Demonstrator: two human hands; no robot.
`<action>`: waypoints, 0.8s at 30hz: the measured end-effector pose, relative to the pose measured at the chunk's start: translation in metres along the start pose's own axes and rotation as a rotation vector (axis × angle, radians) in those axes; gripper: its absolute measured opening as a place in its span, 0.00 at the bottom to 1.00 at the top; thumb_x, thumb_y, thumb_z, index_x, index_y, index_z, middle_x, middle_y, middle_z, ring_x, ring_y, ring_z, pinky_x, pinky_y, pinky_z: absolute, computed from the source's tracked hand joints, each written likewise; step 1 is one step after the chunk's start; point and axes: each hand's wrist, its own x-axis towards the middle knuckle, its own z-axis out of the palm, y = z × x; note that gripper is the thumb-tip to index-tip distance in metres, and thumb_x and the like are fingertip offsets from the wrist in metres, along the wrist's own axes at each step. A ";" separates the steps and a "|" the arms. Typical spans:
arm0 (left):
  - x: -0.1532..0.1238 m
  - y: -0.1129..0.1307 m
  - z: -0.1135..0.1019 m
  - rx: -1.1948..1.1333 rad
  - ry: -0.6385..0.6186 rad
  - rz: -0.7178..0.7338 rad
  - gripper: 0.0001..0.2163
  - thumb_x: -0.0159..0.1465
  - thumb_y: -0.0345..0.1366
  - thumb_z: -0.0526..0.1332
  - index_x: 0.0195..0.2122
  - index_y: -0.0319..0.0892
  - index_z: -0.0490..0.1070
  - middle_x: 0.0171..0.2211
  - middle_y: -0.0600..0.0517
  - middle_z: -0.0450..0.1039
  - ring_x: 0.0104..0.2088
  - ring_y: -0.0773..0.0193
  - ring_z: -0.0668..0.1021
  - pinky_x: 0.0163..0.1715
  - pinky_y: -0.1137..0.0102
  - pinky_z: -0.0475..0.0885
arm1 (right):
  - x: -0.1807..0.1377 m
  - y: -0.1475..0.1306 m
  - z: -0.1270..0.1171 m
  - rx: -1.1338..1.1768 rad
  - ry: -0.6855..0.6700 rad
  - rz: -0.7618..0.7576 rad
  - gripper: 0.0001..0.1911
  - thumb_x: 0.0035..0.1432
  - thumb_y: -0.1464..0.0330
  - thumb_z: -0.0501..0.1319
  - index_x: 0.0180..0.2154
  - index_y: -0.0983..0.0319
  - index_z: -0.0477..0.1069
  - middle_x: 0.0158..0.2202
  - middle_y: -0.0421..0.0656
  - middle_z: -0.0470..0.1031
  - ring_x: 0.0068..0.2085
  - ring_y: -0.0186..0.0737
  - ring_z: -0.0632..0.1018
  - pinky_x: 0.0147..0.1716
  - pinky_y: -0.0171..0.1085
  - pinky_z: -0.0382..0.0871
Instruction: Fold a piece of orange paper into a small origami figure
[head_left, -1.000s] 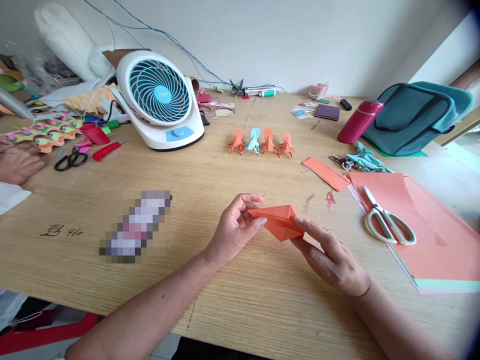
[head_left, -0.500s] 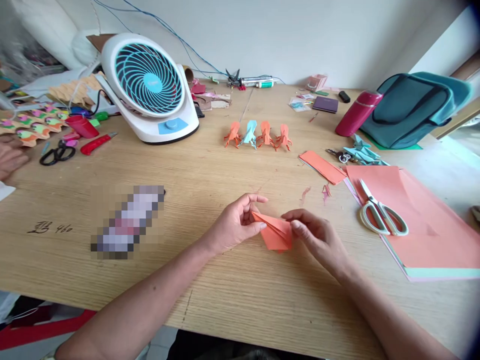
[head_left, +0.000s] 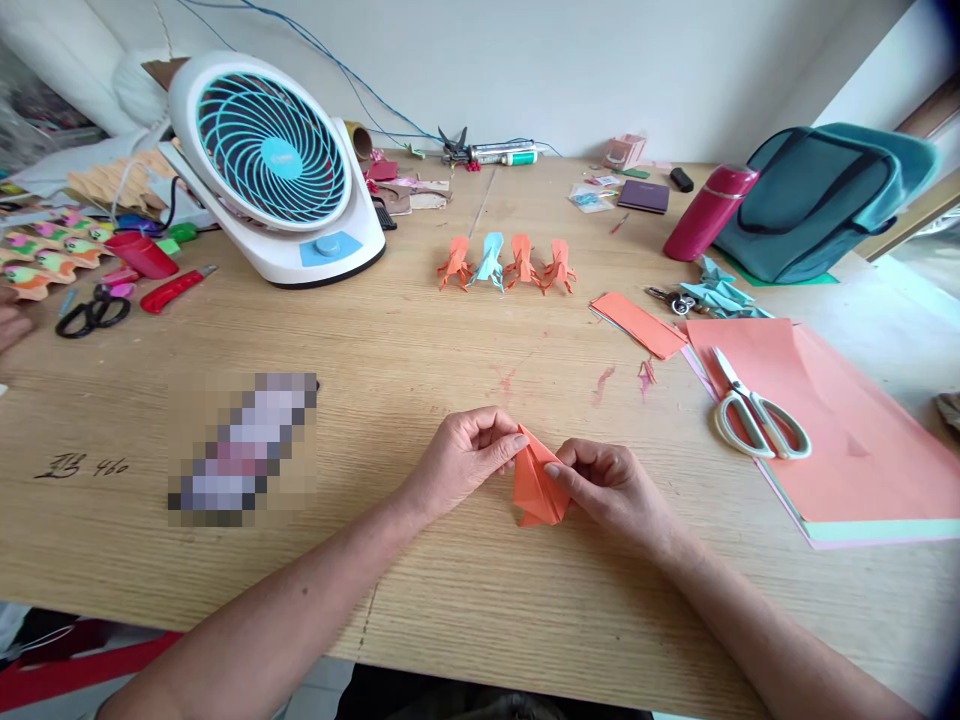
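Between my hands is a folded piece of orange paper (head_left: 536,490), pleated and pointed at the top, held just above the wooden table. My left hand (head_left: 476,455) pinches its upper tip between thumb and fingers. On the right edge, the thumb and bent fingers of my right hand (head_left: 607,485) grip the paper. Beyond my hands a row of folded paper figures stands on the table: an orange figure (head_left: 454,264) at the left end, a light blue figure (head_left: 490,262) beside it, and more orange ones to the right.
Right of my hands, white-handled scissors (head_left: 759,420) lie on orange paper sheets (head_left: 862,430). Orange strips (head_left: 641,325) sit nearby. A blurred flat object (head_left: 244,450) is at left. Behind stand a fan (head_left: 277,160), a pink bottle (head_left: 709,215) and a teal bag (head_left: 817,215). Another person's hand (head_left: 11,322) shows far left.
The orange paper has turned so its point faces up. My left fingers have closed onto the tip, and my right hand has shifted its hold on the right edge. The view has shifted slightly.
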 end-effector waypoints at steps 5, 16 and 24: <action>-0.003 -0.001 0.002 0.002 0.037 -0.027 0.08 0.63 0.36 0.64 0.29 0.38 0.70 0.22 0.58 0.69 0.20 0.74 0.70 0.22 0.78 0.67 | -0.001 -0.002 0.002 -0.092 -0.020 -0.012 0.19 0.63 0.56 0.60 0.26 0.63 0.67 0.22 0.37 0.64 0.24 0.30 0.60 0.23 0.33 0.52; -0.005 0.002 0.001 0.012 0.056 -0.010 0.11 0.63 0.37 0.64 0.26 0.39 0.66 0.19 0.59 0.67 0.18 0.75 0.69 0.20 0.78 0.66 | -0.003 -0.003 0.002 -0.227 -0.061 -0.031 0.19 0.66 0.57 0.58 0.27 0.62 0.67 0.24 0.36 0.64 0.26 0.31 0.62 0.24 0.33 0.54; -0.003 0.001 -0.002 0.012 0.151 0.000 0.13 0.63 0.40 0.64 0.27 0.41 0.64 0.19 0.60 0.64 0.18 0.75 0.67 0.19 0.79 0.63 | -0.006 -0.007 0.003 -0.256 -0.071 -0.033 0.15 0.66 0.59 0.59 0.30 0.61 0.69 0.24 0.36 0.63 0.26 0.32 0.63 0.24 0.34 0.56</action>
